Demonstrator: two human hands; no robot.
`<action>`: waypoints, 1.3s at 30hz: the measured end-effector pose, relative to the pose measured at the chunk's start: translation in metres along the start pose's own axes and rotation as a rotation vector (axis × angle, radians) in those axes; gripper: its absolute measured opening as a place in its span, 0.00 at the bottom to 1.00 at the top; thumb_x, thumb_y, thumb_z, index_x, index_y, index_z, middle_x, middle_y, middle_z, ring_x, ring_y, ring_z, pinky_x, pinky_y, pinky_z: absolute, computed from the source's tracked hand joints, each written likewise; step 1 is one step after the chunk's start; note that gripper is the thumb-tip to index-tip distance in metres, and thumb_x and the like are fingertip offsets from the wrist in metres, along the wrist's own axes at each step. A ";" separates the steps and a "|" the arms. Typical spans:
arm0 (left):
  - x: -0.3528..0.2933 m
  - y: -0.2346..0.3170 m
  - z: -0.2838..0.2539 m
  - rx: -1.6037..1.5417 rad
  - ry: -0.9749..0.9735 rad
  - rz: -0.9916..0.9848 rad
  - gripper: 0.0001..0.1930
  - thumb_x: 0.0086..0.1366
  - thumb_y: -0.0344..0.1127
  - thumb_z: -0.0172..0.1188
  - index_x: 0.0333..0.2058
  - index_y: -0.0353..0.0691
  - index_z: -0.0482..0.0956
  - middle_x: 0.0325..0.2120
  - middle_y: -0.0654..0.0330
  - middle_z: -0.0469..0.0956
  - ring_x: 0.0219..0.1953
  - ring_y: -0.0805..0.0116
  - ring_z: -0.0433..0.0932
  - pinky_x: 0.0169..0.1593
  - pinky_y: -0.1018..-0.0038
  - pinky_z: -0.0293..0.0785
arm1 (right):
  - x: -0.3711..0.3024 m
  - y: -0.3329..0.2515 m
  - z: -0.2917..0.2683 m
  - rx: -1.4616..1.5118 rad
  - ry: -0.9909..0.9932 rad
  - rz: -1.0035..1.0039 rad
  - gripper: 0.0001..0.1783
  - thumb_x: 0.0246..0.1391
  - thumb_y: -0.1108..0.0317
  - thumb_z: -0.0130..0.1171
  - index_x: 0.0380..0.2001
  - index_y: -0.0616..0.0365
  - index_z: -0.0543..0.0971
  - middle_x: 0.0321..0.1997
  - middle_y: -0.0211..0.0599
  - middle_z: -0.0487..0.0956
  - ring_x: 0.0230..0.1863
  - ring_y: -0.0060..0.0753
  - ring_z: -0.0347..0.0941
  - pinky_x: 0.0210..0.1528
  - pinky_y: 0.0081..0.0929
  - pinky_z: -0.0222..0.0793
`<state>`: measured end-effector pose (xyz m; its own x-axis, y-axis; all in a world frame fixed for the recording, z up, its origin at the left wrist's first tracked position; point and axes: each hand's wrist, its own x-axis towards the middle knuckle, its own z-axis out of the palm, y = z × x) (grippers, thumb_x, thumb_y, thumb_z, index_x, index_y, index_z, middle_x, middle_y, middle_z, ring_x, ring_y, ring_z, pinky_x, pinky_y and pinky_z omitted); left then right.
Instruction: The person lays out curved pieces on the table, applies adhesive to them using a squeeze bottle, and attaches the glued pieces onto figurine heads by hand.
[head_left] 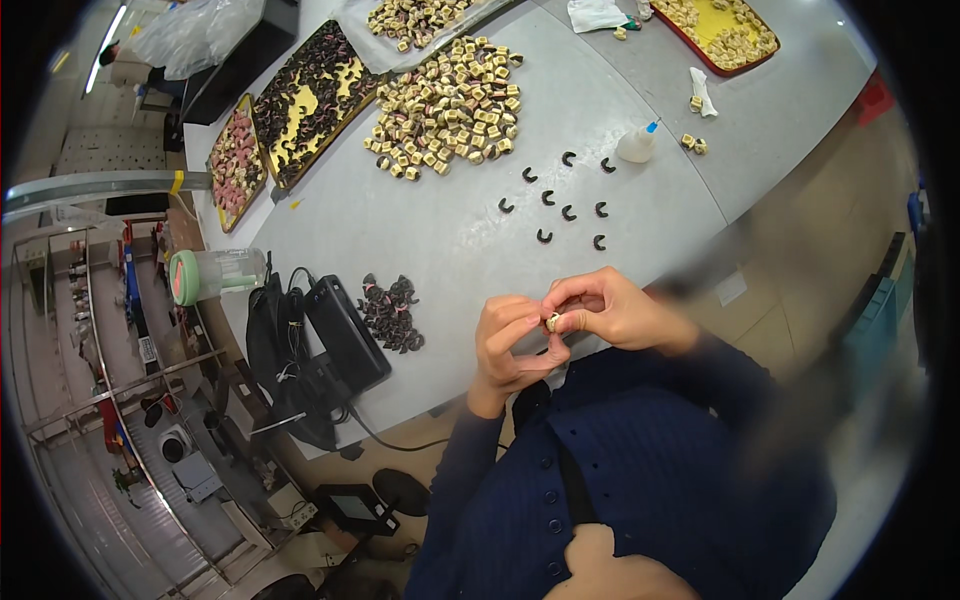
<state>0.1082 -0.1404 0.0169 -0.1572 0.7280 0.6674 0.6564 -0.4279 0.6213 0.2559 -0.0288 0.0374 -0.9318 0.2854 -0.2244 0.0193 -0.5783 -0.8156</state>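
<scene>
Near the table's front edge, my left hand (pixel 507 345) and my right hand (pixel 622 312) meet at the fingertips. Between them is a small cream piece (pixel 552 322) with a dark part, too small to make out fully. My right thumb and forefinger pinch it, and the left fingertips close on its other side. Beyond my hands, several black C-shaped pieces (pixel 568 212) lie spaced apart on the grey table (pixel 440 255). Left of my hands sits a small heap of dark curved pieces (pixel 391 313).
A large pile of cream blocky pieces (pixel 445 105) covers the far middle. Trays of dark pieces (pixel 300 105) and pink pieces (pixel 236 165) stand far left. A white bottle with a blue tip (pixel 637 144) stands right. A black power adapter (pixel 346 332) and clear jar (pixel 225 273) lie left.
</scene>
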 end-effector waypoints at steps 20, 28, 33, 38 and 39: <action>-0.005 0.003 -0.002 -0.155 -0.048 -0.099 0.35 0.42 0.22 0.71 0.49 0.42 0.65 0.38 0.57 0.78 0.38 0.58 0.77 0.42 0.67 0.74 | -0.005 -0.003 -0.007 -0.078 -0.013 0.098 0.13 0.56 0.71 0.59 0.42 0.67 0.78 0.39 0.34 0.80 0.42 0.20 0.73 0.49 0.23 0.70; 0.032 0.024 -0.009 0.074 -0.211 -0.226 0.28 0.46 0.23 0.62 0.49 0.36 0.65 0.45 0.47 0.72 0.45 0.53 0.72 0.51 0.60 0.69 | -0.041 -0.042 -0.022 -0.747 0.430 -0.424 0.10 0.51 0.78 0.60 0.38 0.64 0.80 0.34 0.37 0.79 0.36 0.28 0.75 0.43 0.23 0.70; 0.045 -0.001 0.008 0.328 -0.240 -0.346 0.20 0.52 0.26 0.64 0.43 0.32 0.70 0.41 0.48 0.71 0.44 0.50 0.69 0.50 0.63 0.67 | -0.059 -0.052 -0.100 -1.193 1.060 -0.595 0.12 0.47 0.79 0.61 0.38 0.62 0.81 0.33 0.38 0.77 0.32 0.31 0.74 0.37 0.22 0.70; 0.061 -0.008 0.014 0.344 -0.268 -0.310 0.15 0.52 0.26 0.64 0.39 0.33 0.71 0.35 0.50 0.71 0.39 0.52 0.70 0.45 0.63 0.68 | -0.052 -0.056 -0.129 -1.156 1.092 -0.591 0.11 0.50 0.77 0.61 0.40 0.62 0.79 0.34 0.38 0.75 0.31 0.30 0.73 0.35 0.23 0.70; 0.061 -0.011 0.014 0.340 -0.261 -0.300 0.14 0.53 0.26 0.64 0.37 0.34 0.72 0.34 0.51 0.71 0.38 0.52 0.70 0.43 0.64 0.68 | -0.049 -0.059 -0.131 -1.152 1.073 -0.617 0.11 0.50 0.77 0.61 0.40 0.62 0.79 0.34 0.38 0.75 0.31 0.30 0.73 0.35 0.23 0.70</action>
<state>0.1022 -0.0839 0.0447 -0.2147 0.9197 0.3287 0.8202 -0.0130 0.5719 0.3478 0.0911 0.0269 -0.2621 0.8723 0.4128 0.4593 0.4890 -0.7416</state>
